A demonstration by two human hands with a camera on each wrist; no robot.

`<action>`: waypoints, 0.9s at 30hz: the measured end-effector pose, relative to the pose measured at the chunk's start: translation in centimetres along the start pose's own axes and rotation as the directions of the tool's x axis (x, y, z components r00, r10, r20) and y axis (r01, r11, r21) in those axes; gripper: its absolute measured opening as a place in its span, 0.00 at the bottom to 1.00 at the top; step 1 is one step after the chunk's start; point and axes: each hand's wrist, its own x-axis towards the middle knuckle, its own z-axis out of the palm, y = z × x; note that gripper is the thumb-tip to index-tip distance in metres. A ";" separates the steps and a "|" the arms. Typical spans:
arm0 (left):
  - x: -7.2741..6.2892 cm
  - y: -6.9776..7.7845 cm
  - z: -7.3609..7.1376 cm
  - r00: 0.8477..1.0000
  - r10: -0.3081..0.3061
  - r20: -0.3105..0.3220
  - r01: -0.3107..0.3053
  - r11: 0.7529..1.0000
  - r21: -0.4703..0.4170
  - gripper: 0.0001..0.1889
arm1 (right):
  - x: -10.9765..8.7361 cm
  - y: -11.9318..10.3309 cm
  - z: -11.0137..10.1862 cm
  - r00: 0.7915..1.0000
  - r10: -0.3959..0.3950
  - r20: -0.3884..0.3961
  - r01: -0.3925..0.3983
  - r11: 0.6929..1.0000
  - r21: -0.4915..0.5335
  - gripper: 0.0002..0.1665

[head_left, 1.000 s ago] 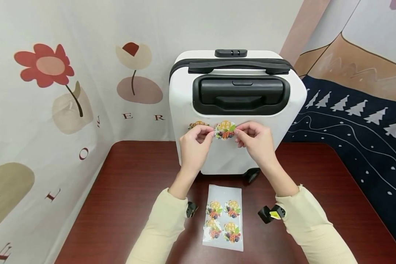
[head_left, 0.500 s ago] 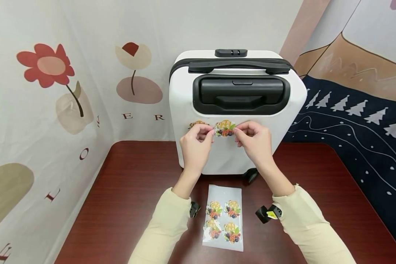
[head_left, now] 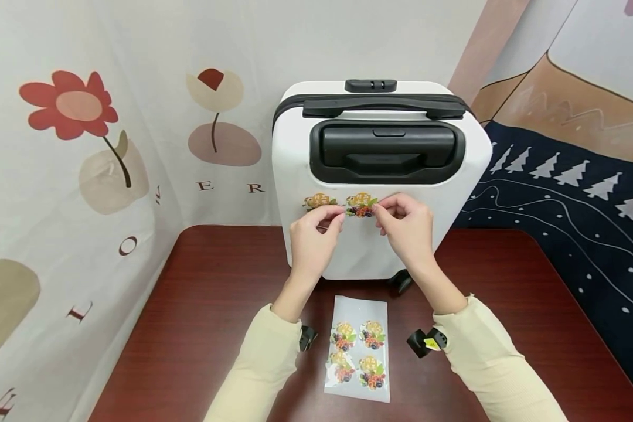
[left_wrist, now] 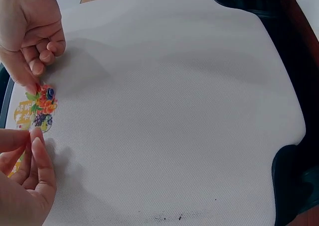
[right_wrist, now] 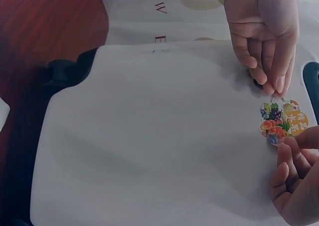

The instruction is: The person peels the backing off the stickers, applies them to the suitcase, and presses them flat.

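Note:
A fruit-print sticker [head_left: 361,204] is held by its side edges against the front of a white suitcase [head_left: 369,246], below the black handle recess. My left hand [head_left: 315,234] pinches the sticker's left edge between thumb and forefinger. At the right edge, my right hand [head_left: 408,225] pinches it the same way. Both wrist views show the fingertips on opposite edges of the sticker [right_wrist: 279,120]. Another fruit sticker [head_left: 319,200] is on the suitcase to the left, its lower part hidden behind my left hand.
On the brown table [head_left: 216,328], a backing sheet [head_left: 357,308] bearing several fruit stickers lies in front of the suitcase. A black wheel [head_left: 401,281] shows at the suitcase's lower right. A printed cloth [head_left: 221,35] hangs behind.
The sticker between my hands has tilted and settled closer to the suitcase face. My left hand has dropped slightly, showing more of the left sticker. My right forearm has shifted slightly left.

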 end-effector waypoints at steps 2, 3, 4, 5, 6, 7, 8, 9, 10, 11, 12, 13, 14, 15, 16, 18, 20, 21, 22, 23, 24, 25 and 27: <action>0.0 0.0 0.0 1.000 0.001 0.017 -0.002 1.000 0.012 0.05 | 0.0 0.0 0.0 1.000 -0.002 -0.004 0.002 1.000 -0.005 0.08; 0.0 0.0 0.0 1.000 0.005 0.020 -0.006 1.000 0.020 0.05 | 0.0 0.0 0.0 1.000 -0.005 -0.007 0.005 1.000 -0.007 0.08; 0.0 -0.1 0.0 1.000 0.008 0.020 -0.009 1.000 0.026 0.06 | 0.0 0.0 0.0 1.000 -0.009 -0.010 0.009 1.000 -0.012 0.08; 0.0 -0.1 0.0 1.000 0.012 0.021 -0.013 0.999 0.032 0.06 | 0.0 0.0 0.1 1.000 -0.014 -0.015 0.014 1.000 -0.017 0.07; 0.0 -0.1 0.0 1.000 0.015 0.020 -0.016 0.999 0.037 0.06 | -0.1 0.0 0.1 1.000 -0.020 -0.021 0.020 1.000 -0.024 0.07; 0.0 -0.1 0.0 1.000 0.016 0.022 -0.017 0.999 0.041 0.06 | -0.1 -0.1 0.1 0.999 -0.032 -0.029 0.031 0.999 -0.034 0.07; 0.0 -0.2 0.0 1.000 0.018 0.024 -0.019 0.999 0.044 0.06 | -0.1 -0.1 0.2 0.998 -0.046 -0.038 0.044 0.998 -0.046 0.06; 0.0 -0.2 0.0 0.999 0.020 0.027 -0.021 0.999 0.043 0.06 | -0.1 -0.1 0.2 0.997 -0.061 -0.047 0.059 0.996 -0.060 0.06; 0.0 -0.3 0.0 0.999 0.021 0.030 -0.023 0.999 0.043 0.06 | -0.2 -0.1 0.3 0.995 -0.079 -0.057 0.074 0.994 -0.077 0.06; -0.1 -0.3 0.0 0.999 0.022 0.032 -0.023 0.999 0.043 0.06 | -0.2 -0.1 0.3 0.993 -0.097 -0.067 0.091 0.991 -0.095 0.06; -0.1 -0.3 0.0 0.999 0.023 0.035 -0.024 0.999 0.043 0.07 | -0.2 -0.1 0.4 0.990 -0.117 -0.076 0.107 0.987 -0.117 0.05; -0.1 -0.3 0.0 0.999 0.025 0.038 -0.027 0.999 0.044 0.07 | -0.2 -0.1 0.4 0.987 -0.135 -0.085 0.122 0.982 -0.141 0.05; -0.1 -0.3 0.1 0.999 0.027 0.040 -0.029 0.999 0.046 0.07 | -0.2 0.0 0.4 0.985 -0.145 -0.093 0.129 0.979 -0.160 0.06; 0.0 -0.3 0.1 0.999 0.028 0.042 -0.029 0.999 0.046 0.07 | -0.2 0.0 0.4 0.984 -0.150 -0.101 0.131 0.976 -0.175 0.06; 0.0 -0.3 0.1 0.999 0.028 0.043 -0.030 0.998 0.048 0.07 | -0.2 0.0 0.4 0.982 -0.154 -0.107 0.133 0.973 -0.187 0.06; 0.0 -0.3 0.1 0.999 0.025 0.045 -0.027 0.999 0.044 0.06 | -0.2 0.1 0.2 0.982 -0.153 -0.111 0.129 0.972 -0.198 0.07; 0.1 -0.3 0.0 0.999 0.018 0.048 -0.020 0.999 0.040 0.06 | -0.2 0.2 0.0 0.984 -0.143 -0.110 0.120 0.974 -0.192 0.08; 0.1 -0.3 0.0 0.999 0.015 0.050 -0.017 0.999 0.037 0.06 | -0.2 0.3 -0.2 0.985 -0.136 -0.106 0.114 0.976 -0.188 0.08; 0.1 -0.3 0.0 0.999 0.011 0.052 -0.013 0.999 0.035 0.07 | -0.2 0.3 -0.4 0.987 -0.130 -0.097 0.111 0.978 -0.179 0.07; 0.1 -0.3 0.0 0.998 0.007 0.055 -0.009 0.999 0.031 0.07 | -0.2 0.4 -0.5 0.989 -0.123 -0.085 0.108 0.980 -0.167 0.07; 0.2 -0.3 -0.1 0.998 0.004 0.058 -0.005 1.000 0.030 0.07 | -0.2 0.4 -0.7 0.991 -0.116 -0.068 0.105 0.982 -0.156 0.06; 0.2 -0.3 -0.1 0.998 0.001 0.059 -0.002 1.000 0.029 0.07 | -0.1 0.5 -0.9 0.993 -0.107 -0.046 0.100 0.986 -0.136 0.05; 0.2 -0.3 -0.2 0.998 -0.002 0.063 0.000 1.000 0.026 0.07 | 0.1 0.5 -1.3 0.996 -0.091 0.021 0.092 0.993 -0.073 0.04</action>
